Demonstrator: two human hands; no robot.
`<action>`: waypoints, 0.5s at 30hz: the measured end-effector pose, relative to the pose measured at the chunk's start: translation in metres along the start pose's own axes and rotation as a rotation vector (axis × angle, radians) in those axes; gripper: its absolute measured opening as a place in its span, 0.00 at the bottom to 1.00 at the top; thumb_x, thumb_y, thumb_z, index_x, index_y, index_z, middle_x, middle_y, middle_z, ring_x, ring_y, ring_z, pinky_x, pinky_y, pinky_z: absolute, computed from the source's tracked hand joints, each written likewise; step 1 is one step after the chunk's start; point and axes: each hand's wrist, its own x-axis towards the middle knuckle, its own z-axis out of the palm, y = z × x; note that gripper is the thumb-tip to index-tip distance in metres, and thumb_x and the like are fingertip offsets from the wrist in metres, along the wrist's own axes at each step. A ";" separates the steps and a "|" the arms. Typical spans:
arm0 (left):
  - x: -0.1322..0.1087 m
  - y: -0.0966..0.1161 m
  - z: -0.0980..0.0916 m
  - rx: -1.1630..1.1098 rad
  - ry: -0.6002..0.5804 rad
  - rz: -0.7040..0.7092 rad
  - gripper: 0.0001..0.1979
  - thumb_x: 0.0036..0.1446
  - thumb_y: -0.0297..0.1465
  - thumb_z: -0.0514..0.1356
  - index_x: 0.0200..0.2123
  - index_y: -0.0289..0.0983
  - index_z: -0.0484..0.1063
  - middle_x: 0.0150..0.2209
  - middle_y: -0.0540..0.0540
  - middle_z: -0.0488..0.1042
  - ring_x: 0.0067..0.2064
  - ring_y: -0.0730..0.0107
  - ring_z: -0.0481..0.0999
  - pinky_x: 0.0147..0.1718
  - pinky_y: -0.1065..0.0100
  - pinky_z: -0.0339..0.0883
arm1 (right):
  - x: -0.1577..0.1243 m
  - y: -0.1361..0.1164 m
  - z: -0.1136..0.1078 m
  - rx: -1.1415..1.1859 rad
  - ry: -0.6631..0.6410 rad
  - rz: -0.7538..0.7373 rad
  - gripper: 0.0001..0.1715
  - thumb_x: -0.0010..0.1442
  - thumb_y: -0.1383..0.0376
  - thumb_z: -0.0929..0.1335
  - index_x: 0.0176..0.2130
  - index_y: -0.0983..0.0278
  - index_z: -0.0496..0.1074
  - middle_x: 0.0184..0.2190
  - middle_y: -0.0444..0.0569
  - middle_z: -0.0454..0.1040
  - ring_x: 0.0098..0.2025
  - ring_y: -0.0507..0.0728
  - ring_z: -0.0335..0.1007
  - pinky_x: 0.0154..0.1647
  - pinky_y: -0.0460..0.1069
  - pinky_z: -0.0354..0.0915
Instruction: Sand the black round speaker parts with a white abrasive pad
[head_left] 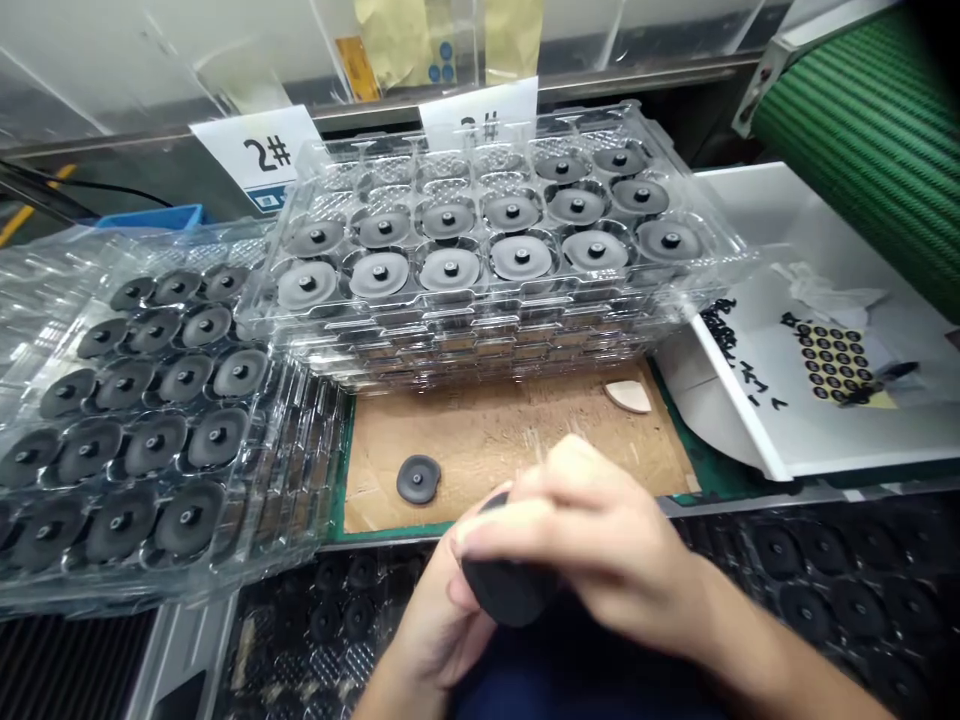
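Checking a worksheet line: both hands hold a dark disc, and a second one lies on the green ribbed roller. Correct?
No: the second dark disc lies on the tan board, not the green ribbed roller, as the head view shows. The left hand and right hand do hold a dark disc.

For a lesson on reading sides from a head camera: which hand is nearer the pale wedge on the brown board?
Right hand: nearer, below and left of the pale wedge, not touching it. Left hand: farther, lower and further left, under the dark disc both hands hold.
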 end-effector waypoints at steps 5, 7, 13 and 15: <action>-0.004 0.004 -0.006 -0.138 -0.069 -0.034 0.30 0.35 0.43 0.70 0.46 0.44 0.74 0.50 0.44 0.75 0.44 0.58 0.77 0.47 0.63 0.67 | -0.034 0.047 0.014 0.141 0.218 0.664 0.13 0.61 0.61 0.65 0.42 0.61 0.75 0.40 0.50 0.77 0.43 0.57 0.71 0.42 0.51 0.67; -0.005 0.007 -0.007 -0.166 -0.092 -0.030 0.28 0.37 0.42 0.69 0.45 0.43 0.74 0.47 0.45 0.76 0.45 0.59 0.77 0.46 0.65 0.67 | -0.055 0.060 0.027 0.184 0.156 0.740 0.14 0.59 0.58 0.66 0.41 0.63 0.76 0.40 0.51 0.78 0.40 0.58 0.73 0.40 0.52 0.69; -0.005 0.009 -0.008 -0.173 -0.142 0.004 0.27 0.41 0.41 0.69 0.47 0.43 0.73 0.48 0.45 0.76 0.45 0.59 0.77 0.46 0.66 0.67 | -0.076 0.052 0.021 0.195 0.198 0.810 0.18 0.63 0.57 0.63 0.45 0.64 0.74 0.34 0.50 0.79 0.29 0.55 0.74 0.23 0.46 0.68; -0.006 0.008 -0.007 -0.152 -0.144 -0.003 0.27 0.40 0.41 0.69 0.47 0.44 0.73 0.48 0.45 0.76 0.45 0.59 0.77 0.49 0.63 0.65 | -0.061 0.030 0.005 0.090 0.314 0.706 0.14 0.63 0.60 0.64 0.46 0.59 0.73 0.39 0.48 0.78 0.35 0.55 0.74 0.29 0.46 0.68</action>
